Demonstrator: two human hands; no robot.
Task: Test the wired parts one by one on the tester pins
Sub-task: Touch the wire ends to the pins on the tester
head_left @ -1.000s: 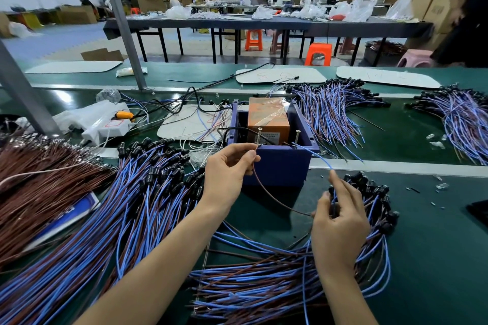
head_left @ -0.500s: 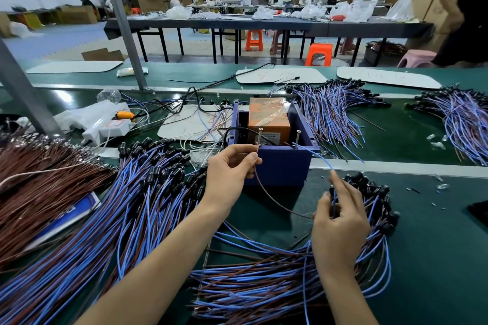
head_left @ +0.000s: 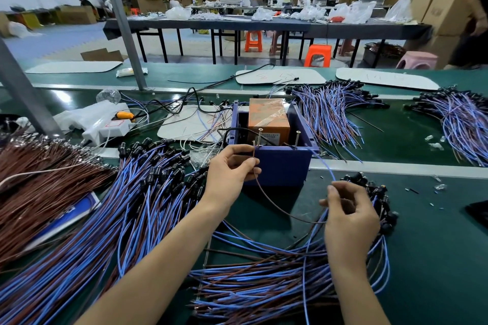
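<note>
My left hand (head_left: 229, 170) pinches the brown wire (head_left: 277, 208) between thumb and forefinger, just below its bare end. It holds that end up beside the left pin (head_left: 259, 136) of the blue tester box (head_left: 282, 168), directly beyond the hand. This grip is unchanged from a second ago.

My right hand (head_left: 348, 219) has changed. The forefinger, previously extended toward the box, is now curled, and thumb and forefinger pinch the blue wire (head_left: 326, 167). That wire runs up and away from this hand toward the right pin (head_left: 297, 138).

Judgement: the part under test is presented at the pins. The right hand appears to be re-gripping to steer the blue lead, so this test is probably still in hand.

Limits of view:
- Contact between either wire end and its pin cannot be confirmed.
- The body of the held part is hidden behind the right hand's fingers.
- No indicator is visible on the tester.
- The pile of wired parts (head_left: 264, 287) beneath the right hand is cut off at the lower edge.
</note>
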